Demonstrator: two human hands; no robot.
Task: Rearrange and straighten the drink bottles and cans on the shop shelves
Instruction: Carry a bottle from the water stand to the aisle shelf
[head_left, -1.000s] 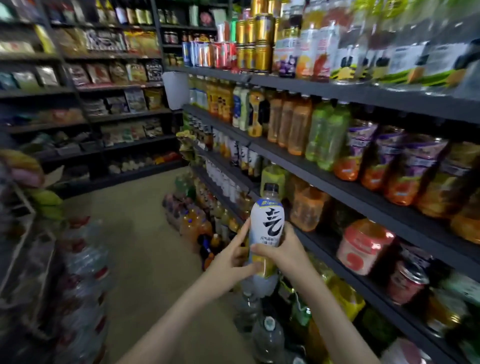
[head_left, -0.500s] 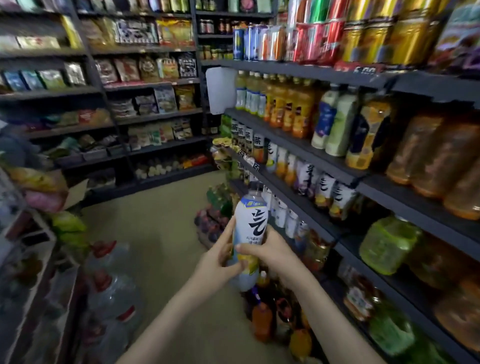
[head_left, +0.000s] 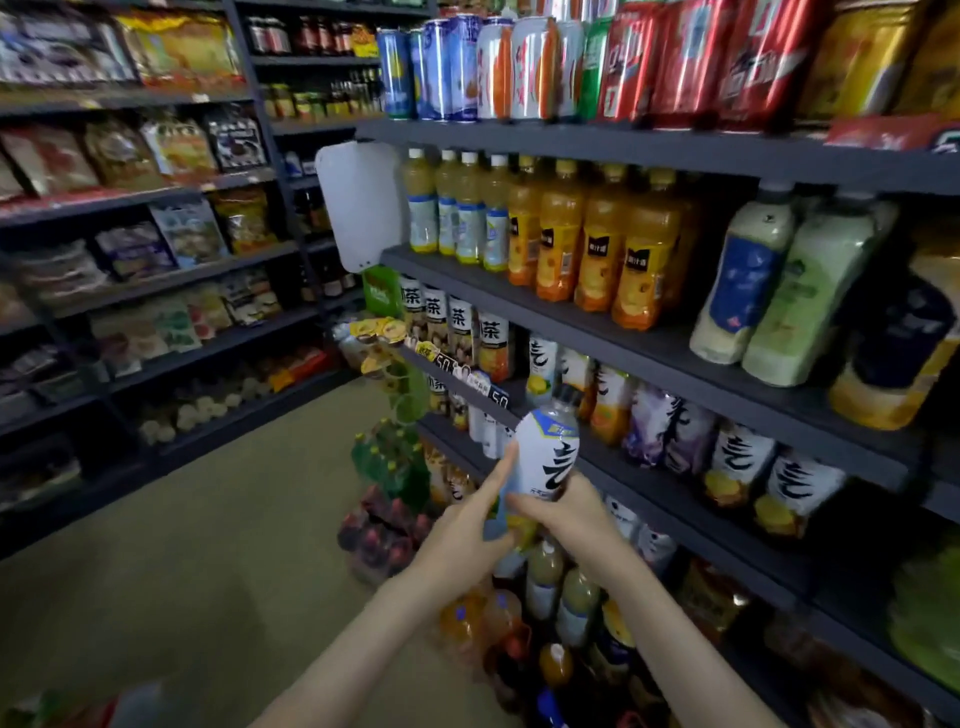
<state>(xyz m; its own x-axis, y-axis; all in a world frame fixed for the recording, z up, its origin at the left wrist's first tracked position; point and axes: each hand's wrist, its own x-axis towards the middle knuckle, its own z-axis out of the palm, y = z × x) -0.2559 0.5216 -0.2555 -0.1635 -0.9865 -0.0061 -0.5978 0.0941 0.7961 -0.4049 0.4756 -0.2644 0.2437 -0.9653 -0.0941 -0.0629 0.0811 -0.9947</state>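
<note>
I hold a white-labelled drink bottle (head_left: 546, 454) with a black brush character and a dark cap, tilted to the right, in front of the third shelf (head_left: 649, 462). My left hand (head_left: 470, 530) grips its lower left side with fingers stretched up along it. My right hand (head_left: 566, 517) clasps its base from the right. Matching white-labelled bottles (head_left: 800, 493) stand in a row on that shelf to the right. Orange juice bottles (head_left: 597, 244) fill the shelf above, and cans (head_left: 519, 62) line the top shelf.
Tea bottles (head_left: 460, 325) with price tags stand at the shelf's left end. Shrink-wrapped bottle packs (head_left: 384, 535) and loose bottles (head_left: 545, 597) crowd the floor below my hands. Snack shelves (head_left: 156, 218) run along the far wall across a beige floor (head_left: 208, 571).
My view has swung further left along the shelves and closer to them. The bottle, still in both hands, has risen and tipped to the right toward the third shelf.
</note>
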